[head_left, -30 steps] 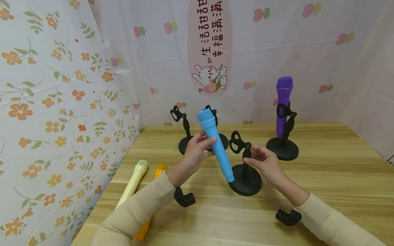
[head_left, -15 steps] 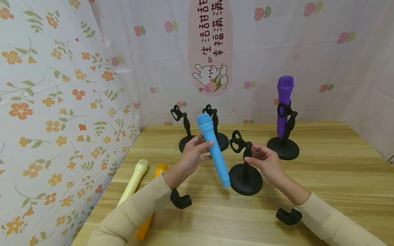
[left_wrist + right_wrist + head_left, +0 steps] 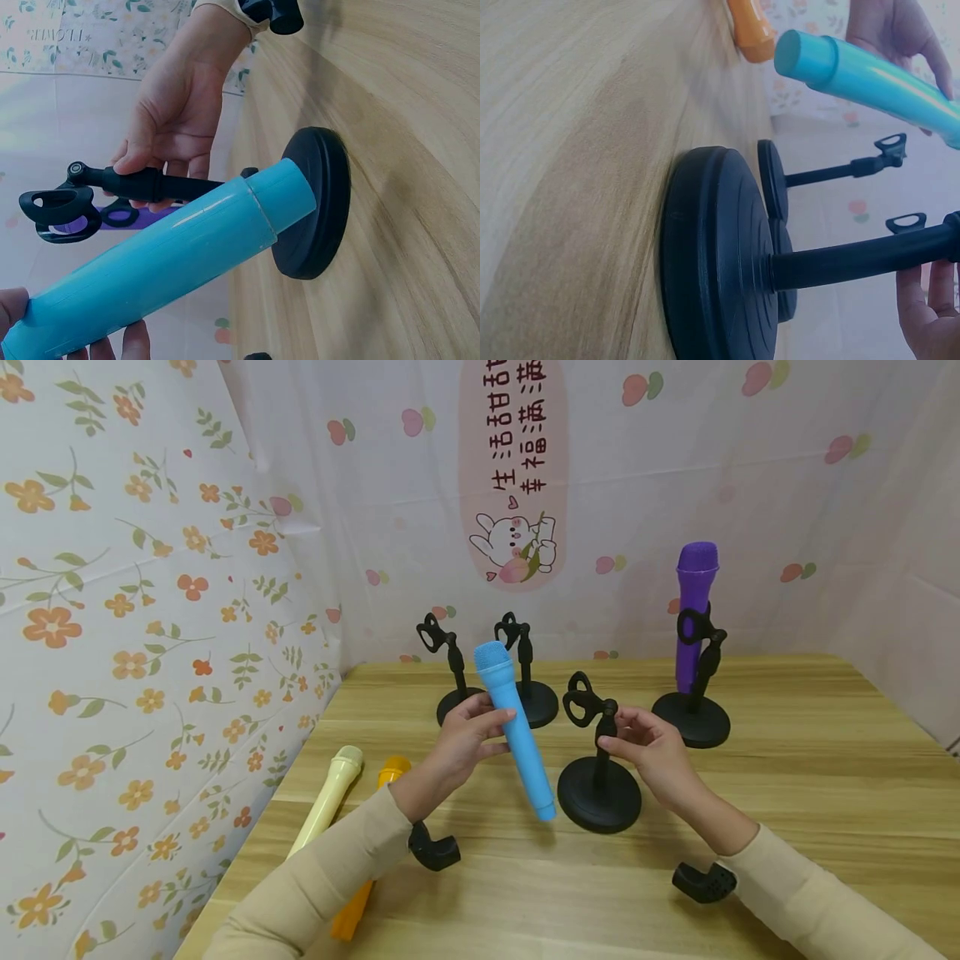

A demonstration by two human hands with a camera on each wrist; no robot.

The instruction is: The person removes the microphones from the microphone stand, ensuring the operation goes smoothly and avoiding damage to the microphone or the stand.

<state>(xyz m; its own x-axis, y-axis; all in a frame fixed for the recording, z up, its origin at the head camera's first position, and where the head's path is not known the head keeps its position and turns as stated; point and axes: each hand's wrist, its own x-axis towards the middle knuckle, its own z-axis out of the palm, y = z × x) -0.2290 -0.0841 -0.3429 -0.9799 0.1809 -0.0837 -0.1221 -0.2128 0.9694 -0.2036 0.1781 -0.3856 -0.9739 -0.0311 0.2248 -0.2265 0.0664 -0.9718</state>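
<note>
Blue microphone (image 3: 526, 747) has shifted leftward, left hand (image 3: 463, 740) pinching it, right hand (image 3: 657, 755) pinching black stand (image 3: 600, 792)

A light-blue microphone (image 3: 527, 756) with a textured round head and a narrower stepped tail is gripped around its handle by the left hand (image 3: 461, 743). It is held clear of the counter (image 3: 570, 893), tilted, its head raised toward the left edge and its tail lowered near the base of a black stand (image 3: 598, 806). The stand is set upright, its round base flat on the counter, well in from the left and back edges. Its looped clip is angled toward the left edge; its post is pinched by the right hand (image 3: 660, 760).
</note>
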